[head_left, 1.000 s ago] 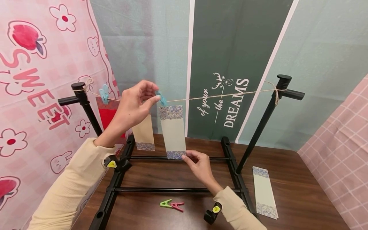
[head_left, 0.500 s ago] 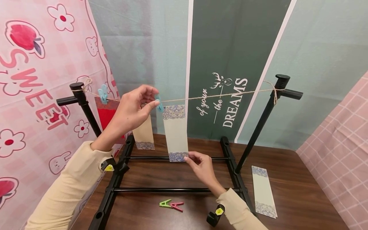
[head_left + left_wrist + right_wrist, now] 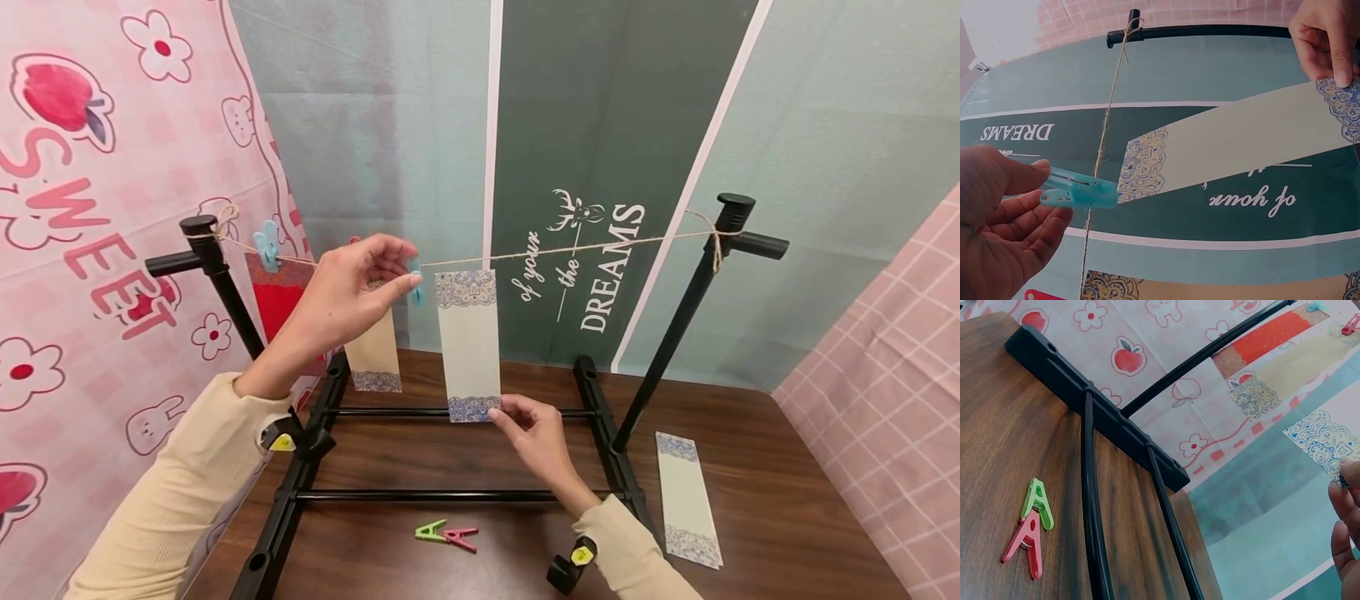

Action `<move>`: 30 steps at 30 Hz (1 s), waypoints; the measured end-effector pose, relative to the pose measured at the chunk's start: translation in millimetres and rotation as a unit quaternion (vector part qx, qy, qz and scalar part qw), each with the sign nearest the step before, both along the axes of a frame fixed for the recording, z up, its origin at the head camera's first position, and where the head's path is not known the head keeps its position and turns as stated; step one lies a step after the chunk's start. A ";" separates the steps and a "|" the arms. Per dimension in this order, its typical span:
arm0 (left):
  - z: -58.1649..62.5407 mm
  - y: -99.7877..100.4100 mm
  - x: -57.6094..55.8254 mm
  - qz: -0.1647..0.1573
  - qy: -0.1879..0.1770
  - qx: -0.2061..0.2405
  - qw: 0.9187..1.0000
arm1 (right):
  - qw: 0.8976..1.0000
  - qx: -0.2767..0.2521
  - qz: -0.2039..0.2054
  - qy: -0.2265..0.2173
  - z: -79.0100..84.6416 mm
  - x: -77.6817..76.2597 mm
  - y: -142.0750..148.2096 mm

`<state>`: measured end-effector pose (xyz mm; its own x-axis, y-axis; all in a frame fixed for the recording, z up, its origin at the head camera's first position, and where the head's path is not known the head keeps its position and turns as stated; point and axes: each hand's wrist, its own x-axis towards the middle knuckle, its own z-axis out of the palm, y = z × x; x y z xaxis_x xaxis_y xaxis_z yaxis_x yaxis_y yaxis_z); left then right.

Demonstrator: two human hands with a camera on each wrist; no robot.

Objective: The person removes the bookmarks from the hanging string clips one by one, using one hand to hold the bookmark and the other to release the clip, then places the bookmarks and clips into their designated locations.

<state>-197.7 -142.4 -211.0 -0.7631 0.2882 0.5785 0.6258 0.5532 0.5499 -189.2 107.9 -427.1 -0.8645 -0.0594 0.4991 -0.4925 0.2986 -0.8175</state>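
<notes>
While the right hand [image 3: 536, 433] pinches the lower corner of the patterned-border white card strip [image 3: 471, 350], its top edge near the twine [image 3: 540, 254], the left hand [image 3: 356, 279] pinches a light-blue clothespin [image 3: 1088, 192] there. Head view shows a gap between pin and strip; can't tell if pin grips twine. Likely pegging step; next calls for aligning strip and pin.

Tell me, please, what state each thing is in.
Left hand: pinching
Right hand: pinching
Held blue clothespin: jaws unclear
White card: held upright
String: tied, stretched
Red card: hanging
Tan card: hanging
Other blue clothespin: clipped to string
Red clothespin: clipped
Green clothespin: lying closed
Pink clothespin: lying closed
Loose cards: lying flat
Rack: standing
</notes>
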 end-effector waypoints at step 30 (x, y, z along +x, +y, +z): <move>-25.6 -9.8 10.0 -0.026 0.014 0.012 0.999 | 0.999 -0.011 0.012 -0.036 23.9 31.5 18.6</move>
